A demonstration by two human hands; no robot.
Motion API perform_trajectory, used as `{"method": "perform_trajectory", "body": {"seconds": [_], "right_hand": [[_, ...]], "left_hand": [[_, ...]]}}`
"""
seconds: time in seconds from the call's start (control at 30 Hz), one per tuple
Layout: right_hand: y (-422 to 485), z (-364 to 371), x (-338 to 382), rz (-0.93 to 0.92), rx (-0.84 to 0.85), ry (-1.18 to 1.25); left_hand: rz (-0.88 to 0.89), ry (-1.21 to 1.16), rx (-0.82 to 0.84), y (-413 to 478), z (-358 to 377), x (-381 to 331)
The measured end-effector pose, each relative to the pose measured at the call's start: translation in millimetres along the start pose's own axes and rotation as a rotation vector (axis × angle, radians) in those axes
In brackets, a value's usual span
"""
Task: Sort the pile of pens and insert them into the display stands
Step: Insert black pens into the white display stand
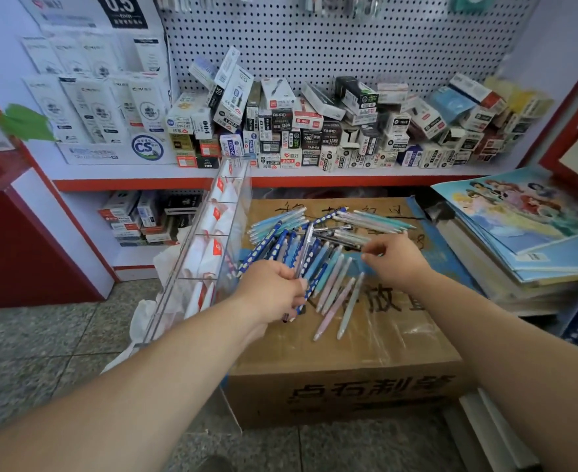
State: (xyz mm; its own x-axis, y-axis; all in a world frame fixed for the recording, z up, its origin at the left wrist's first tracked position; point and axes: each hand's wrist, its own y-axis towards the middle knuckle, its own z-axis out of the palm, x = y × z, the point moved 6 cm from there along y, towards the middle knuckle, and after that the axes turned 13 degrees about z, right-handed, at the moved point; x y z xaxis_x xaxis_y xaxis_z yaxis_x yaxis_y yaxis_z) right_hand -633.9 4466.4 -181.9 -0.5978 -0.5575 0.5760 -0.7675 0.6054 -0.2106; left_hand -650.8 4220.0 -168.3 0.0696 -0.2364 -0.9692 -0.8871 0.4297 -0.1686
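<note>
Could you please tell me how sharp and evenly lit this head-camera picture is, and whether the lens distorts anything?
Head view: soft, even light, no hard shadows; the pens, the left hand and the right hand are sharp at centre; the boxes at the shelf's right end are smeared; the wide lens bows the shelf edge; the clear stand shows a faint sheen.

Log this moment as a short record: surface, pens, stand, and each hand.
surface: brown cardboard box
pens: mixed pile of blue dotted, pastel and clear plastic pens, on the box top
stand: clear acrylic compartmented display stand, left of the box
left hand: grips a small bunch of pens
right hand: fingers curled over the pile; grip unclear
</note>
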Motion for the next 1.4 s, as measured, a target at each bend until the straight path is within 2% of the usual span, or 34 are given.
{"method": "perform_trajectory", "body": {"seconds": [0.13, 0.3, 0.67, 0.8, 0.97, 1.03, 1.13, 1.2, 1.3, 1.4], "right_hand": [[5.8, 11.4, 10.4, -0.032, -0.008, -0.159], [18.8, 20.6, 15.2, -0.155, -0.056, -0.208], [34.5, 18.5, 6.9, -0.101, -0.113, -0.199], [31.1, 17.1, 1.8, -0.049, -0.045, -0.123], [17.9, 2.7, 7.4, -0.062, -0.065, 0.070], [9.4, -1.5, 11.5, -0.109, -0.052, 0.098], [-6.7, -11.2, 17.4, -0.168, -0.016, 0.046], [-14.0, -19.5, 17.4, -0.174, 0.049, 0.121], [-17.3, -25.5, 9.6, -0.110, 0.232, 0.425], [-16.3, -23.6, 4.5, -0.061, 0.361, 0.616]], "left_hand": [[-0.012, -0.032, 0.009, 10.6, 6.9, 1.4], [-0.024, -0.061, -0.031, 18.4, 11.4, 2.8], [-0.020, -0.011, -0.019, 25.6, 5.4, 10.1], [-0.004, -0.001, -0.011, 25.8, 6.9, 10.0], [0.005, -0.062, -0.046, 28.6, 7.0, 8.2], [0.058, -0.072, -0.082, 30.5, 4.4, 1.1], [0.223, 0.076, -0.121, 32.0, -4.3, -15.7], [0.306, 0.146, -0.126, 31.6, -6.2, -24.3], [0.398, 0.282, -0.131, 30.3, -3.2, -30.7], [0.391, 0.389, -0.067, 28.9, 6.1, -30.8]]}}
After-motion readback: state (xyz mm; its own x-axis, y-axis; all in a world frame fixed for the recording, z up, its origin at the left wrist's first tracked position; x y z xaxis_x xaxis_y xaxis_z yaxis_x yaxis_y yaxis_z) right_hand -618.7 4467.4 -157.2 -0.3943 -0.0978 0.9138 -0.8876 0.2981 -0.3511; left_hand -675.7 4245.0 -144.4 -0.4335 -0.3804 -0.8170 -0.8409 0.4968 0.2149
